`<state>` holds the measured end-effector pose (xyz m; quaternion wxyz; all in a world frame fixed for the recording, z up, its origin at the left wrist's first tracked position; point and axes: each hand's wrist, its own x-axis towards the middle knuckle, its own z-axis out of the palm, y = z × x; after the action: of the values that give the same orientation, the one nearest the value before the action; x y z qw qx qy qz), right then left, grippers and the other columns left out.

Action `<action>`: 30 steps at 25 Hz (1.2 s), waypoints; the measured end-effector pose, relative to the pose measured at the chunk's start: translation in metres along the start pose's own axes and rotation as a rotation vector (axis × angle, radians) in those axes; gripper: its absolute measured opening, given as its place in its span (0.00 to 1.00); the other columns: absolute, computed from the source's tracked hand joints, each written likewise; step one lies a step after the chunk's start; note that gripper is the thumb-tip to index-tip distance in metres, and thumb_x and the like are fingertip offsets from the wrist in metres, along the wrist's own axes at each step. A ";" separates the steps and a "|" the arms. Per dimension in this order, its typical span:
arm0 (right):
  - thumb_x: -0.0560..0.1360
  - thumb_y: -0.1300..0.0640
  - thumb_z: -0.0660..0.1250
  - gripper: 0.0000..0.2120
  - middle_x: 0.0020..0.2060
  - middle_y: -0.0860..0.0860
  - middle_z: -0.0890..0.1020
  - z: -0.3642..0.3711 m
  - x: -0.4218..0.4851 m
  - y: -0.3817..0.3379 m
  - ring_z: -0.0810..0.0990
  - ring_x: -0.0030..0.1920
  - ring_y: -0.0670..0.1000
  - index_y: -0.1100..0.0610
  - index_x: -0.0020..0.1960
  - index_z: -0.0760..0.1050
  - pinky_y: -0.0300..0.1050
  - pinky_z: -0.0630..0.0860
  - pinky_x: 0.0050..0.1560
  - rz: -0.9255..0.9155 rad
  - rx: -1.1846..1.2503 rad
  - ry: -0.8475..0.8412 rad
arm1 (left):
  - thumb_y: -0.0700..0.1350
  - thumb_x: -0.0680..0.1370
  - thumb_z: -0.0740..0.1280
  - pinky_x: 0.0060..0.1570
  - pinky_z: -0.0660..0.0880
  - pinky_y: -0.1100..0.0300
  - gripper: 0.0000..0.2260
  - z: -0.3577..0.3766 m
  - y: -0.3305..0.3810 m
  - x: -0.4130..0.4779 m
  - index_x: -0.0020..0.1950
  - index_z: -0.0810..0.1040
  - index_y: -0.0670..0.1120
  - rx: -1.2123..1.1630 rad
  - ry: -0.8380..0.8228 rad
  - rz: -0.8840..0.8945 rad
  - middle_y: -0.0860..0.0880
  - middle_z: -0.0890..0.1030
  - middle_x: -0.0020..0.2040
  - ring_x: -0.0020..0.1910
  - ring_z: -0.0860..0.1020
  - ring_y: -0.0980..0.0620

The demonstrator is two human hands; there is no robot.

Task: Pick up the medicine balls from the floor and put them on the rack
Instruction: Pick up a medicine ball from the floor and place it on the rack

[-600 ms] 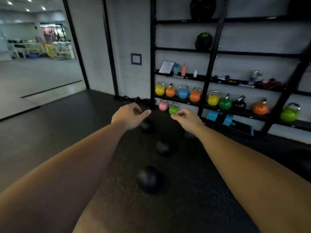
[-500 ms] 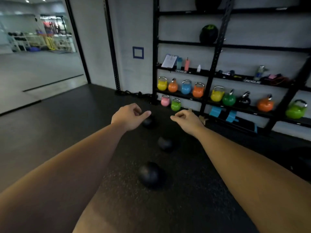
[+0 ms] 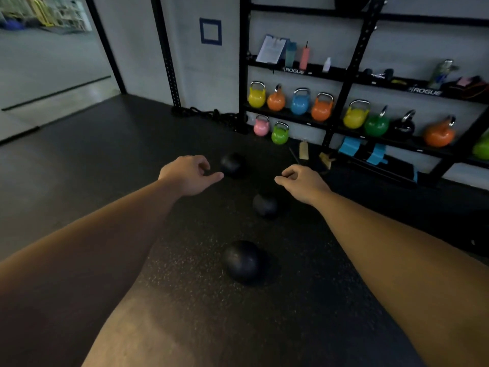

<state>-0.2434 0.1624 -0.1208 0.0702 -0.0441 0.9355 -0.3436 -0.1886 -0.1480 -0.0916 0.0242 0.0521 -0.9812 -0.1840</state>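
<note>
- Three medicine balls lie on the floor (image 3: 79, 160): nearest ball (image 3: 242, 260), middle ball (image 3: 264, 205), far ball (image 3: 232, 165).
- Your left hand (image 3: 189, 174) and right hand (image 3: 304, 182) hover empty, fingers loosely curled.
- Rack (image 3: 341, 96) ahead; nothing lifted yet.

black medicine balls (image 3: 242, 260), speckled black floor (image 3: 185, 287), multicoloured kettlebells (image 3: 300, 102)

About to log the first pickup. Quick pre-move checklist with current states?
1. Both hands free: left hand and right hand hold nothing: ok.
2. Nearest medicine ball on the floor, unobstructed: ok.
3. Other balls, middle ball and far ball, clear of the nearest: ok.
4. Hands at the ball: both above and beyond it, no contact: not ok.
5. Free slot on the rack: cannot tell.
</note>
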 end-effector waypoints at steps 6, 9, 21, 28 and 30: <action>0.77 0.35 0.67 0.22 0.58 0.46 0.79 0.021 0.078 0.005 0.79 0.54 0.49 0.43 0.67 0.73 0.47 0.74 0.46 0.035 -0.027 -0.049 | 0.75 0.75 0.65 0.49 0.77 0.52 0.29 0.022 -0.011 0.076 0.65 0.79 0.56 0.002 -0.070 -0.010 0.57 0.81 0.55 0.53 0.79 0.53; 0.77 0.35 0.67 0.23 0.61 0.47 0.79 0.033 0.127 0.020 0.79 0.58 0.51 0.44 0.68 0.73 0.48 0.74 0.47 0.045 -0.034 -0.091 | 0.76 0.74 0.65 0.52 0.78 0.52 0.29 0.049 -0.008 0.119 0.64 0.80 0.57 0.022 -0.096 -0.021 0.56 0.83 0.58 0.57 0.81 0.52; 0.76 0.29 0.64 0.33 0.71 0.50 0.75 0.131 0.331 0.139 0.77 0.65 0.54 0.43 0.76 0.67 0.51 0.72 0.51 0.170 -0.130 -0.272 | 0.77 0.74 0.62 0.53 0.76 0.51 0.31 0.219 -0.060 0.292 0.67 0.77 0.57 -0.010 -0.270 -0.161 0.56 0.82 0.62 0.60 0.80 0.51; 0.75 0.28 0.65 0.34 0.71 0.50 0.76 0.279 0.396 0.201 0.78 0.65 0.54 0.45 0.75 0.69 0.50 0.73 0.55 0.232 -0.035 -0.348 | 0.80 0.70 0.60 0.48 0.73 0.54 0.33 0.363 -0.138 0.348 0.63 0.77 0.59 -0.041 -0.370 -0.164 0.58 0.79 0.57 0.53 0.77 0.54; 0.74 0.28 0.66 0.34 0.71 0.50 0.76 0.336 0.398 0.239 0.78 0.66 0.54 0.45 0.75 0.70 0.52 0.75 0.58 0.278 -0.003 -0.379 | 0.80 0.71 0.60 0.46 0.72 0.55 0.30 0.425 -0.169 0.341 0.61 0.76 0.61 -0.096 -0.342 -0.172 0.59 0.79 0.56 0.52 0.78 0.55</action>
<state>-0.5901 0.0783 -0.5695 0.2914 0.0214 0.9031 -0.3148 -0.5401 -0.1906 -0.5393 -0.1562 0.1026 -0.9531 -0.2380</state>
